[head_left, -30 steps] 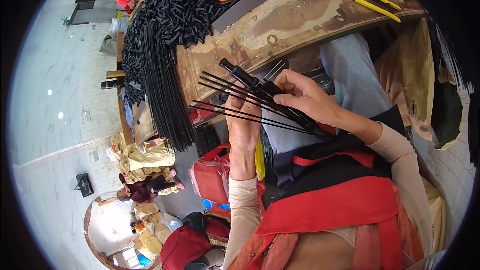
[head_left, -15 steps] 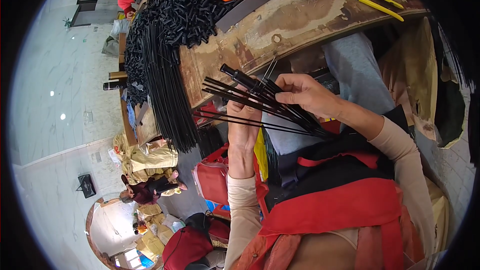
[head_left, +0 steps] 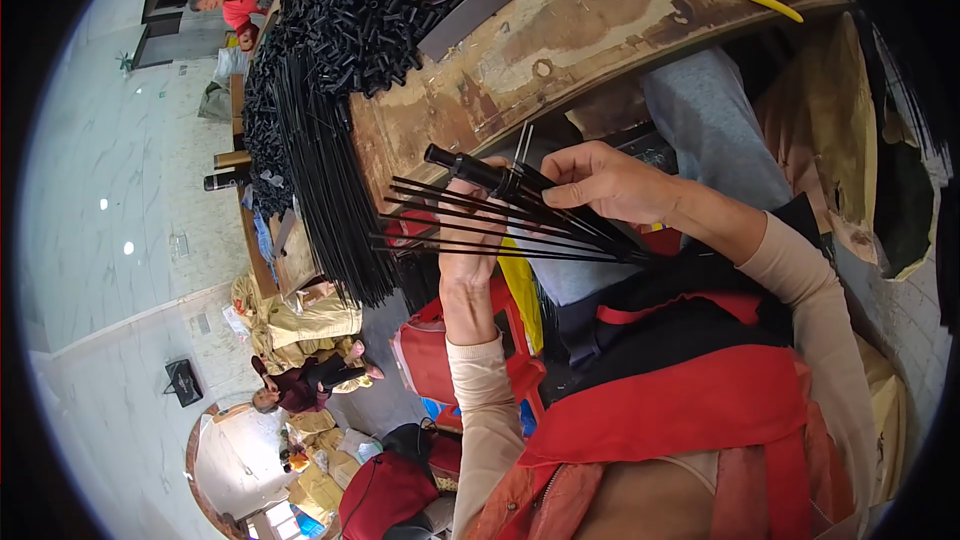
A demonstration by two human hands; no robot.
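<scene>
While left hand (head_left: 468,230) grips black hub (head_left: 478,171) by the near edge of the table (head_left: 545,45), right hand (head_left: 608,184) pinching slim rods (head_left: 592,230), handling looks light: rods springy, perhaps slick, hub stiffer and likely the best hold.

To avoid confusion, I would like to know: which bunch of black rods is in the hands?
The smaller, fanned bunch with the black tube, between the left hand and right hand; the larger bunch droops off the bench.
</scene>
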